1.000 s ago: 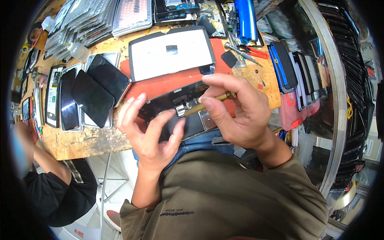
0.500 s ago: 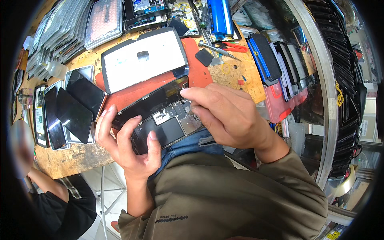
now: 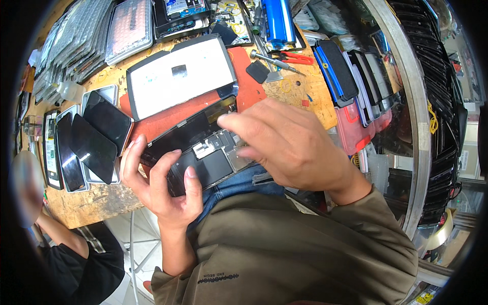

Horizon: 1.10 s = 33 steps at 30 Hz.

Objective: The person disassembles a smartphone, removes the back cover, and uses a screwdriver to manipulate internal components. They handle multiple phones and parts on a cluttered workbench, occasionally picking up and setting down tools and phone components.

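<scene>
My left hand (image 3: 170, 190) is closed round an opened smartphone. Its body (image 3: 207, 169), with the dark battery and the silver and black inner parts, lies between my fingers and thumb. The phone's black screen panel (image 3: 190, 124) stands tilted up along the far long edge of the body. Over the phone's right end hovers my right hand (image 3: 290, 145), with forefinger and thumb curved and apart. The thumb tip is blurred near the body's right end. Nothing shows between those two fingertips; the other fingers are hidden behind the hand.
A red mat (image 3: 246, 89) carries a white board (image 3: 178, 84). Several phones and panels (image 3: 99, 147) lie left, below stacked bubble-wrapped packs (image 3: 76, 40). A screwdriver (image 3: 277, 63) and red pliers (image 3: 297, 58) lie at the back. Phone cases (image 3: 338, 73) stand right. Another person's arm (image 3: 63, 236) shows at lower left.
My right hand's forefinger has moved slightly left over the phone, and its thumb has dropped away from the forefinger. My left hand keeps its hold on the phone.
</scene>
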### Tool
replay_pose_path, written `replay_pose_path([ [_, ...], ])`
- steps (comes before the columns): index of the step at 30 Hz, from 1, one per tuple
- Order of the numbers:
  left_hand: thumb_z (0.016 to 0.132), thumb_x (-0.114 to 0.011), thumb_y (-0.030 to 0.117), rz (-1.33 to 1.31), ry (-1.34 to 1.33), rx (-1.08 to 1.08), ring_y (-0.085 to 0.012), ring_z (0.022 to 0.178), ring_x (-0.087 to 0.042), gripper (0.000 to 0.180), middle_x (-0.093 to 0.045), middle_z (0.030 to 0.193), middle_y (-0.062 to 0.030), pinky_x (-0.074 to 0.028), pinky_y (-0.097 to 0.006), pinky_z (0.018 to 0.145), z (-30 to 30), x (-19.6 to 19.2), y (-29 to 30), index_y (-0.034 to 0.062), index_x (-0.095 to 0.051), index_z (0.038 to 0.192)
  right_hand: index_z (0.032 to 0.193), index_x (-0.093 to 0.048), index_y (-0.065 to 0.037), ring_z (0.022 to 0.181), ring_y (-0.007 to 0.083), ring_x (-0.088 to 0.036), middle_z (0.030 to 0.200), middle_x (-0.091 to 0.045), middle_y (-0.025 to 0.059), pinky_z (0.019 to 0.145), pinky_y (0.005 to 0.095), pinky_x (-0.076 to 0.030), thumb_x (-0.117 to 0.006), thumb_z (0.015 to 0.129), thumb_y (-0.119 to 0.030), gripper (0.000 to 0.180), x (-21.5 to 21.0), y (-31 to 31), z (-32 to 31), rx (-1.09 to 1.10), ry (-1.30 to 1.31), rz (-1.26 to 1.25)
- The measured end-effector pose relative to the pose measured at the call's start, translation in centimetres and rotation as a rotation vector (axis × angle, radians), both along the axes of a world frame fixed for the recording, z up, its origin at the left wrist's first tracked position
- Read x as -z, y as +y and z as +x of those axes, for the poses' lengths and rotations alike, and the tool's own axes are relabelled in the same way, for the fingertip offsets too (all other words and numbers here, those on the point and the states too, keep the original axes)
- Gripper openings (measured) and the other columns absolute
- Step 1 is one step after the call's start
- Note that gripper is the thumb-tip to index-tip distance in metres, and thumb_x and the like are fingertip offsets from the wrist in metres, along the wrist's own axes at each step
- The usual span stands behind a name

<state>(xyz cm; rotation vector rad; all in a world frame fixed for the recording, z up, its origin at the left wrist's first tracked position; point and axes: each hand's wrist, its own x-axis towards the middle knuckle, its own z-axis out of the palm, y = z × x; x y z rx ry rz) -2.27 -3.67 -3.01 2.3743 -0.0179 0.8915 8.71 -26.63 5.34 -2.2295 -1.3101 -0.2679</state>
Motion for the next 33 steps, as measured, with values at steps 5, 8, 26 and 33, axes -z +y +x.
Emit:
replay_pose_path([
  [5,0.083,-0.076,0.02,0.007,0.009,-0.002,-0.0465,0.14,-0.048,0.027,-0.053,0.15,-0.0275,-0.039,-0.056,0.118,-0.1,0.0,0.0,0.0032,-0.077,0.105,0.123,-0.069,-0.001,0.075,0.0283,-0.064,0.087,-0.064,0.0083,0.066,0.042,-0.05,-0.084,0.083,-0.012,0.044,0.0,0.3,0.2,-0.006,-0.042,-0.009],
  [8,0.084,-0.075,0.02,0.001,0.018,0.002,-0.0463,0.14,-0.047,0.026,-0.053,0.15,-0.0275,-0.039,-0.056,0.118,-0.1,-0.1,0.0,0.0031,-0.077,0.103,0.123,-0.069,0.0,0.077,0.0281,-0.064,0.09,-0.065,0.0083,0.068,0.0418,-0.05,-0.083,0.083,-0.011,0.044,-0.4,0.0,-0.1,-0.055,-0.027,-0.093],
  [26,0.086,-0.074,0.019,-0.017,-0.073,0.019,-0.043,0.131,-0.052,0.017,-0.058,0.141,-0.0239,-0.043,-0.054,0.113,-0.6,0.5,0.0,0.0063,-0.078,0.097,0.139,-0.059,0.002,0.081,0.0217,-0.072,0.093,-0.074,0.0114,0.072,0.0317,-0.058,-0.072,0.101,-0.004,0.04,-2.2,0.7,1.6,0.026,0.223,0.4],
  [33,0.086,-0.073,0.022,-0.019,-0.157,-0.007,-0.0362,0.123,-0.057,0.012,-0.065,0.13,-0.0139,-0.044,-0.052,0.11,-1.0,1.4,0.1,0.0122,-0.077,0.092,0.133,-0.059,0.003,0.069,0.0056,-0.067,0.079,-0.069,0.0029,0.06,0.0222,-0.053,-0.078,0.1,-0.001,0.038,-0.1,5.1,9.4,0.053,0.616,0.615],
])
